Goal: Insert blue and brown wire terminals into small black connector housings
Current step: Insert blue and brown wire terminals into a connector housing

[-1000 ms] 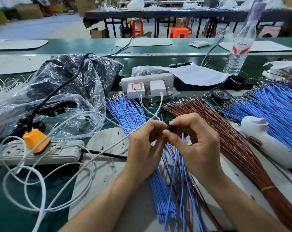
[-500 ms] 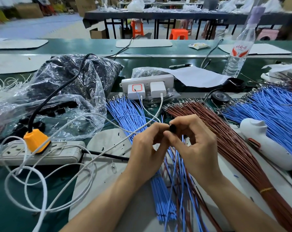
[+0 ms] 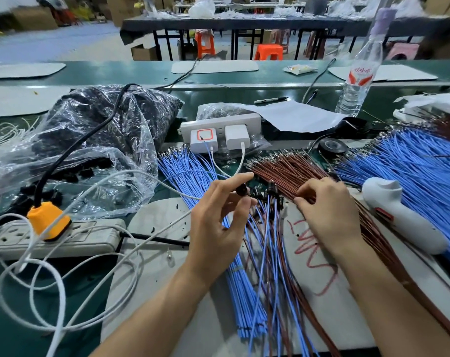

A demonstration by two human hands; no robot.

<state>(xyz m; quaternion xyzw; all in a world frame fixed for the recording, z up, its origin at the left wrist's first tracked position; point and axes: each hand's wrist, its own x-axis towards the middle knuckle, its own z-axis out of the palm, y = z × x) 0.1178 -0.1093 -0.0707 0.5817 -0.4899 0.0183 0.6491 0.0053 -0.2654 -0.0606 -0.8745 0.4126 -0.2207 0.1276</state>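
My left hand [image 3: 218, 215] pinches a small black connector housing [image 3: 242, 188] between thumb and fingertips, held above the blue wire bundle [image 3: 190, 171]. To the right, my right hand [image 3: 324, 210] lies on the brown wire bundle [image 3: 283, 163], with its curled fingers and thumb closing on a brown wire [image 3: 302, 193] near the terminal ends. Between the hands, several black housings with blue and brown wires fitted [image 3: 270, 189] rest on the grey mat [image 3: 151, 253], their wires trailing toward me.
A plastic bag of black housings [image 3: 95, 140] lies at left behind a power strip with an orange plug [image 3: 47, 220] and loose white cables. At the back are a white charger block [image 3: 218, 135], tape roll [image 3: 332, 146] and water bottle [image 3: 358, 81]. At right are a white handheld tool [image 3: 399, 215] and more blue wires [image 3: 412, 171].
The hands were together on one housing; now they have parted. The left hand keeps a housing, and the right hand has moved right onto the brown wires.
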